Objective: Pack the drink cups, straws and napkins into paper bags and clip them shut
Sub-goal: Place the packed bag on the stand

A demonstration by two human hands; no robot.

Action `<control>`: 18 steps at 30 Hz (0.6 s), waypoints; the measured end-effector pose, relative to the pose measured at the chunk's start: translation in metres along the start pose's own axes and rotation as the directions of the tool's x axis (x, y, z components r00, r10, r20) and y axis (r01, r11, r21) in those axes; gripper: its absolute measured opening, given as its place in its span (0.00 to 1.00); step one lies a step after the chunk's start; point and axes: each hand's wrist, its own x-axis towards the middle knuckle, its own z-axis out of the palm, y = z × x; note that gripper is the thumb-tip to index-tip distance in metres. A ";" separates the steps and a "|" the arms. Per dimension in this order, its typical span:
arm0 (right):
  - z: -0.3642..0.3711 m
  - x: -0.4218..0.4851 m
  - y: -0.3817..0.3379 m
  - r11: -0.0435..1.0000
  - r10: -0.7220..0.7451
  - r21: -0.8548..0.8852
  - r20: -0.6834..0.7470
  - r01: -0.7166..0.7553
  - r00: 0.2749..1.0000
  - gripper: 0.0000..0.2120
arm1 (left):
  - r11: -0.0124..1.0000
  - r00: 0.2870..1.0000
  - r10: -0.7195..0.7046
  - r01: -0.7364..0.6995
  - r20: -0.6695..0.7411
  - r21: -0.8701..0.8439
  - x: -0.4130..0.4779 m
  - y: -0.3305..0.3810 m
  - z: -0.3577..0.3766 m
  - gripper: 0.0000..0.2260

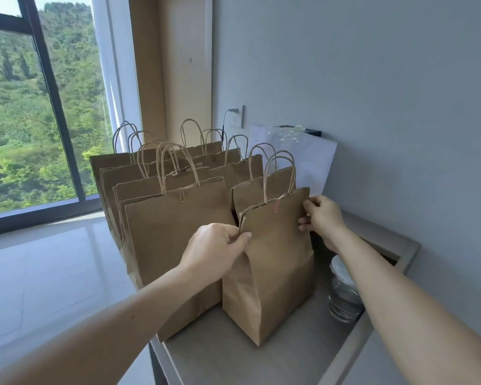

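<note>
A brown paper bag (272,262) stands upright at the front of the grey counter (211,354). Its top is pressed flat and held by a pink paper clip (276,205) below the twine handles. My left hand (217,248) pinches the bag's left edge between thumb and fingers. My right hand (321,215) grips the right edge near the top. Several more brown handled bags (175,226) stand in rows to the left and behind, the nearest one fastened with a clip (182,195). What is inside the bags is hidden.
A stack of clear plastic lids or cups (343,290) sits on the counter right of the held bag, under my right forearm. White sheets and a plastic packet (306,159) lean on the wall behind. A wall socket (238,116) is above the bags. The floor lies left.
</note>
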 end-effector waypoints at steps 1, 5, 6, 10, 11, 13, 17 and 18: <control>-0.001 0.003 0.000 1.000 -0.010 0.015 0.030 0.010 0.999 0.08 | 1.000 1.000 -0.018 0.018 0.009 0.021 0.000 -0.001 0.001 0.21; -0.007 0.020 -0.004 0.997 -0.067 -0.018 0.130 0.070 0.989 0.09 | 0.990 1.000 -0.026 0.027 -0.010 0.140 0.007 0.006 0.005 0.23; -0.008 0.026 -0.004 0.996 -0.079 -0.029 0.135 0.084 0.988 0.09 | 0.985 1.000 -0.003 0.008 -0.027 0.175 0.010 0.009 0.007 0.24; -0.010 0.048 -0.001 0.993 -0.119 -0.017 0.104 0.121 0.987 0.11 | 0.953 0.998 0.056 -0.046 -0.025 0.299 0.025 0.016 0.016 0.26; -0.011 0.054 0.001 0.991 -0.129 -0.010 0.081 0.130 0.988 0.10 | 0.943 0.998 0.062 -0.054 -0.015 0.328 0.029 0.016 0.019 0.25; -0.014 0.062 0.002 0.991 -0.137 0.007 0.046 0.136 0.990 0.10 | 0.934 0.998 0.067 -0.059 -0.012 0.353 0.035 0.017 0.028 0.25; -0.024 0.070 0.006 0.992 -0.122 0.041 0.008 0.121 0.993 0.10 | 0.937 0.994 0.104 -0.083 -0.046 0.340 0.047 0.025 0.043 0.26; -0.026 0.070 0.006 0.992 -0.116 0.045 0.005 0.115 0.993 0.10 | 0.928 0.991 0.122 -0.097 -0.047 0.360 0.050 0.027 0.046 0.26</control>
